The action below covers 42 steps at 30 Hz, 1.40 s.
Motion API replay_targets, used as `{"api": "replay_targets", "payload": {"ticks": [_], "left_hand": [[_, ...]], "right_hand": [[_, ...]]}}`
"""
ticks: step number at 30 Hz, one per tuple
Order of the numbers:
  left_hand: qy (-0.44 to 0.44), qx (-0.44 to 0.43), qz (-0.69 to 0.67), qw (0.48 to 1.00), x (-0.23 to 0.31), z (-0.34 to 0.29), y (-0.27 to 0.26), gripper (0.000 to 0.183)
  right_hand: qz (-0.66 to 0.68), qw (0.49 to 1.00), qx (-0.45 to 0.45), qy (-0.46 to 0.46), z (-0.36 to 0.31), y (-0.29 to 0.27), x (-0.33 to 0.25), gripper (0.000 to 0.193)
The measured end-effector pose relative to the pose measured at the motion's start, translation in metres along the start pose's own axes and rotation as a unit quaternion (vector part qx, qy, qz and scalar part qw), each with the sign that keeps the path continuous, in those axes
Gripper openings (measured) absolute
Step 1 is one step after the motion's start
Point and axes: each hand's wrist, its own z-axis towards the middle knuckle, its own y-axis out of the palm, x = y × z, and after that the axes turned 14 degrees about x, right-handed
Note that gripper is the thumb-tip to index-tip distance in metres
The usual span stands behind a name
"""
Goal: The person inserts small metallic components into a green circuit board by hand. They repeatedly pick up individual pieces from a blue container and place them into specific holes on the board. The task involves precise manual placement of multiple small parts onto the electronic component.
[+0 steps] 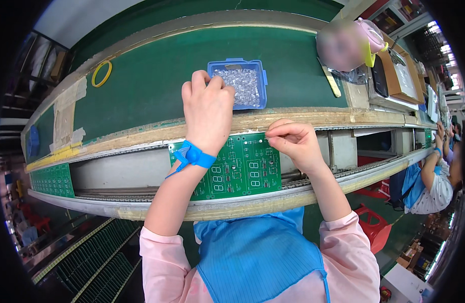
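My left hand (208, 111), with a blue strap (196, 155) around its wrist, has its fingers curled down at the left side of a blue plastic bin (263, 91). The bin holds many small clear components (242, 87). What those fingertips pinch, if anything, is hidden behind the hand. Below, a green circuit board (242, 190) with white digit outlines lies across the conveyor rails, partly covered by my left wrist. At the board's upper right corner my right hand (294, 143) has thumb and forefinger pressed together; anything between them is too small to name.
A yellow tape ring (101, 73) lies on the green bench at left. Another green board (53, 181) sits on the rails at far left. At right are a pink object (343, 45), a phone (378, 76) and a cardboard box (401, 76). A co-worker (434, 182) sits farther right.
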Motion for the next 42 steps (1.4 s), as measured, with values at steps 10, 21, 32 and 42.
{"api": "replay_targets", "payload": {"ticks": [10, 21, 32, 42], "left_hand": [[0.008, -0.015, 0.026, 1.0, 0.0, 0.001, 0.001, 0.011], [0.008, -0.028, 0.045, 0.999, 0.004, 0.007, -0.001, 0.007], [-0.005, 0.053, -0.142, 0.988, -0.01, 0.004, 0.0, 0.009], [-0.087, 0.073, -0.303, 0.946, -0.005, -0.018, -0.033, 0.017]], "right_hand": [[-0.144, 0.986, 0.059, -0.066, 0.0, 0.008, 0.004, 0.011], [-0.415, 0.863, 0.019, -0.289, 0.0, 0.021, -0.004, 0.01], [-0.506, 0.795, -0.015, -0.334, -0.001, 0.027, 0.004, 0.01], [-0.531, 0.77, -0.012, -0.353, -0.003, 0.031, 0.005, 0.012]]}}
